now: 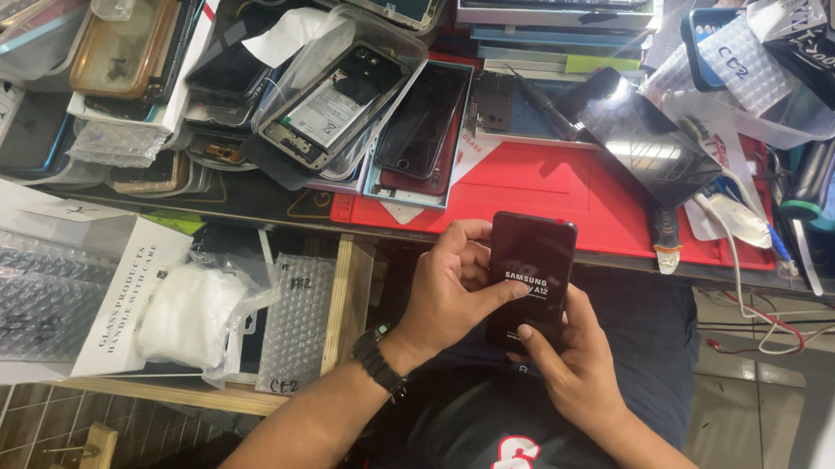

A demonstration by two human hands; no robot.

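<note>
Two hands hold one black smartphone (530, 276) upright over the person's lap, just in front of the workbench edge (240, 213), its dark screen lit only by a white start-up logo. The left hand (448, 292) wraps the phone's left edge, fingers curled behind it and the thumb laid flat across the lower screen; a black wristwatch (380, 359) sits on that wrist, and the forearm comes up from the lower left. The right hand (574, 361) cups the phone's bottom right corner from below, thumb resting on the lower edge of the glass, fingers hidden behind the case, its forearm running off to the lower right. Both grips are closed on the phone.

Just beyond the phone lies a red work mat (550, 190) with a dark glass panel (644, 133) propped tilted on it. To the left of the mat, several opened phones and loose screens (377, 122) lie stacked in clear trays. A white cable (747, 280) trails off the bench at the right. Below the bench on the left stands a white cardboard box (119, 310) with bubble-wrap bags (5, 296) inside and beside it.
</note>
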